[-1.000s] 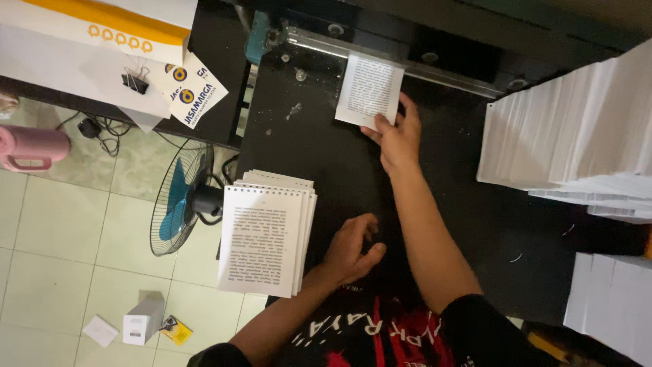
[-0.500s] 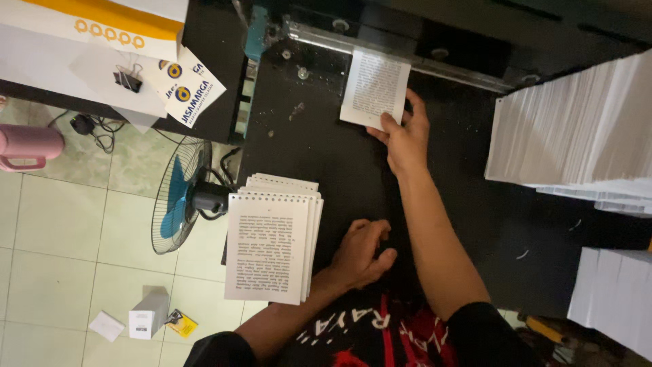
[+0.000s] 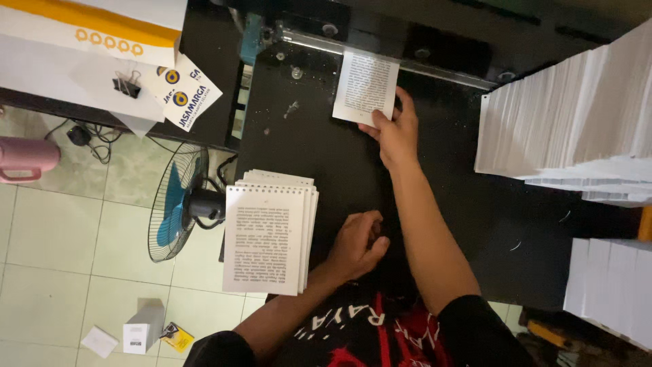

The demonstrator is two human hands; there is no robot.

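- Your right hand (image 3: 397, 132) pinches the lower edge of a small printed sheet (image 3: 365, 87), pushed flat against the metal bar (image 3: 380, 53), likely to square it.
- Your left hand (image 3: 356, 246) rests loosely curled on the black table (image 3: 326, 163), holding nothing, just beside the punched stack (image 3: 268, 234) hanging over the table's edge.
- Tall paper piles (image 3: 570, 122) stand near your right.

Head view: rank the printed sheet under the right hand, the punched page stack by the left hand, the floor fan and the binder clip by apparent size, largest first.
1. Punched page stack.
2. Floor fan, close behind; it sits lower, on the floor, so it is really bigger than it looks.
3. Printed sheet.
4. Binder clip.
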